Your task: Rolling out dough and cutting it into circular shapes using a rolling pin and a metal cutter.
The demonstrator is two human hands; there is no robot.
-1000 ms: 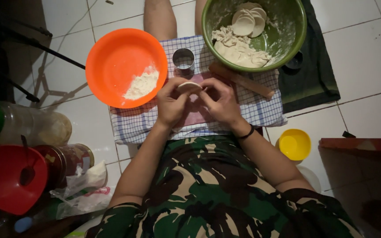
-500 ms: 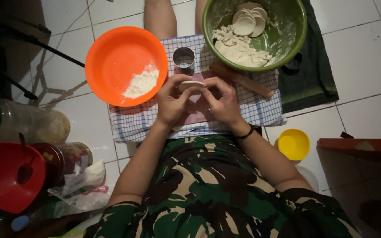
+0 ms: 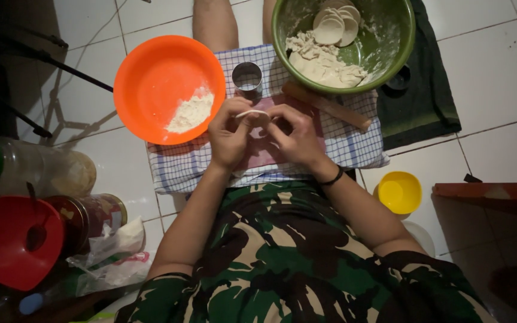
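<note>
My left hand (image 3: 230, 134) and my right hand (image 3: 294, 136) meet over a checked cloth (image 3: 354, 140) and pinch a small pale dough piece (image 3: 252, 113) between their fingertips. Just beyond the fingers stands a round metal cutter (image 3: 247, 76). A green bowl (image 3: 399, 51) at the upper right holds a lump of dough and several cut dough rounds. A wooden rolling pin (image 3: 327, 106) lies below that bowl. At the upper left sits an orange bowl (image 3: 151, 78) with a heap of flour (image 3: 191, 112).
A small yellow bowl (image 3: 399, 192) sits on the white tiled floor at my right. At the left are a red container (image 3: 4, 242), a clear plastic jar (image 3: 31, 170), a tin (image 3: 94, 218) and plastic bags (image 3: 112, 257). A dark cloth (image 3: 429, 98) lies under the green bowl.
Both hands stay together over the cloth, and the fingers have worked around the dough piece. Nothing else has moved.
</note>
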